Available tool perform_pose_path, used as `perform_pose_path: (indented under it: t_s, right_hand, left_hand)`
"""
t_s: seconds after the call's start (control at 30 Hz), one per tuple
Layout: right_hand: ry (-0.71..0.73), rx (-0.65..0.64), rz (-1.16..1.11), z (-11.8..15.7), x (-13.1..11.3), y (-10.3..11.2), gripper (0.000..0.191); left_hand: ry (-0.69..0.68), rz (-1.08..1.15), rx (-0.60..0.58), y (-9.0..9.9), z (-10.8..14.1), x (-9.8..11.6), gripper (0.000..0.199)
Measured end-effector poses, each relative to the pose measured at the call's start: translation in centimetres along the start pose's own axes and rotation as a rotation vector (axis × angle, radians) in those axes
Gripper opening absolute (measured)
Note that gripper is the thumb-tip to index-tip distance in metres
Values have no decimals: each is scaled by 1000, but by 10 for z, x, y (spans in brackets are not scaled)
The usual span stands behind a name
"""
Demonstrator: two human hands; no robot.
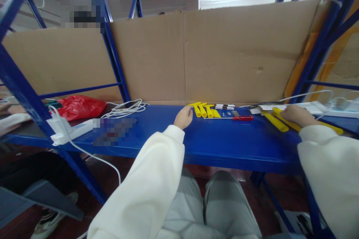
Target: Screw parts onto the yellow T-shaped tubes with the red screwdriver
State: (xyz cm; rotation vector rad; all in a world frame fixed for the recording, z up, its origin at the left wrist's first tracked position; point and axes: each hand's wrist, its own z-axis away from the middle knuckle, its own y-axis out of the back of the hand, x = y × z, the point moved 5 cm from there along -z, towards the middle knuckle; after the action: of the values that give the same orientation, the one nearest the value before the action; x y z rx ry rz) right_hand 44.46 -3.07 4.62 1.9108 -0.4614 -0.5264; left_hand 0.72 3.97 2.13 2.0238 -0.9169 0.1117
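I find my left grip (184, 117) beside the yellow T-shaped pieces (209, 111) on the blue counter (221, 140) and my right grip (297, 114) at yellow pieces farther right (275, 121); whether either is clenched, I cannot tell.

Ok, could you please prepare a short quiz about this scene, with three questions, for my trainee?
1. What colour is the handle of the screwdriver? a) green b) red c) white
2. True or false: in the picture, the red bag is to the left of the screwdriver.
3. Fill in: the yellow pieces next to the screwdriver are nearer to the person's ___ (which hand?).

Key: 1. b; 2. true; 3. left hand.
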Motion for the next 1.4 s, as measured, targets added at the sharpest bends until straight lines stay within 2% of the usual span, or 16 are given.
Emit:
perform_pose_path:
  t_s: [0.03,0.13,0.23,0.3,0.37,0.47,0.53,0.6,0.67,0.8,0.9,1.0,1.17,1.27,1.33,1.4]
  right_hand:
    - [-40,-74,5,5,-3,7,32]
    - [-23,-79,-25,20,-24,39,38]
    - [43,11,-108,37,-60,65,38]
    - [115,48,-182,47,-94,72,37]
    - [207,39,-254,56,-131,70,36]
    - [366,8,-344,69,-185,54,39]
    - [456,-26,-377,78,-213,38,40]
    - [503,-47,-395,88,-230,21,40]
    - [543,-65,-399,98,-238,6,42]
    - [568,-91,-409,111,-239,-10,43]
    - [539,-94,-482,113,-235,-12,44]
    - [527,-69,-591,112,-233,-11,43]
    - [519,-19,-722,107,-232,-16,39]
    - [547,8,-822,105,-234,-21,40]
    - [568,3,-929,105,-236,-23,46]
    - [538,-55,-1074,104,-237,-24,53]
  left_hand:
    - [-1,11,4,0,0,0,38]
    - [-6,67,23,-2,-5,2,37]
    - [38,187,51,-7,-16,9,35]
    - [120,319,87,-12,-25,15,34]
    - [232,484,132,-18,-31,19,32]
    - [323,647,207,-23,-32,19,29]
    - [354,674,228,-24,-29,14,27]
    - [402,671,237,-23,-24,6,21]
    - [468,684,230,-24,-19,0,13]
    - [556,798,183,-30,-14,1,30]
    - [577,871,180,-27,-12,6,32]
    - [582,902,136,-22,-10,10,19]
    - [470,983,-43,-25,-6,22,20]
    - [495,995,-141,-33,-4,25,20]
    - [539,1013,-149,-35,-5,25,24]
    - [584,1040,-110,-35,-7,24,28]
